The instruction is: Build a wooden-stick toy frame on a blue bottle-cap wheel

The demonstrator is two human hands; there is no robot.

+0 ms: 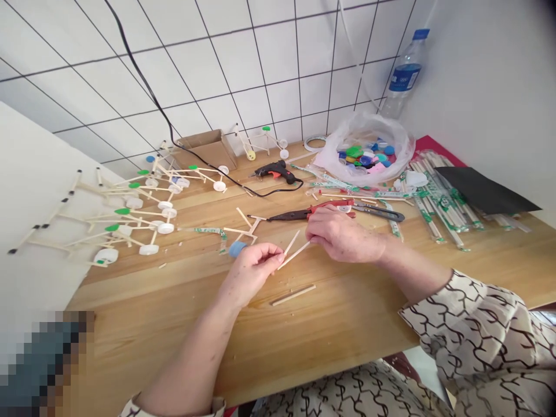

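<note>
My left hand (254,269) pinches a short wooden stick (292,242) that points up and away. My right hand (345,234) has its fingers closed on the far end of another thin wooden stick (295,255). The near end of that stick lies at my left fingertips; whether they grip it too, I cannot tell. Below both hands, a loose stick piece (293,295) lies on the wooden table (304,336). Just beyond my left hand sits a small stick frame (253,231) beside a blue bottle cap (237,249). Red-handled pliers (291,215) lie behind my right hand.
Several stick models with cap wheels (149,249) stand on the left. At the back are a cardboard box (208,145), a black glue gun (275,171) and a bag of colored caps (369,162). A utility knife (382,212) and wrapped chopsticks (438,197) lie right.
</note>
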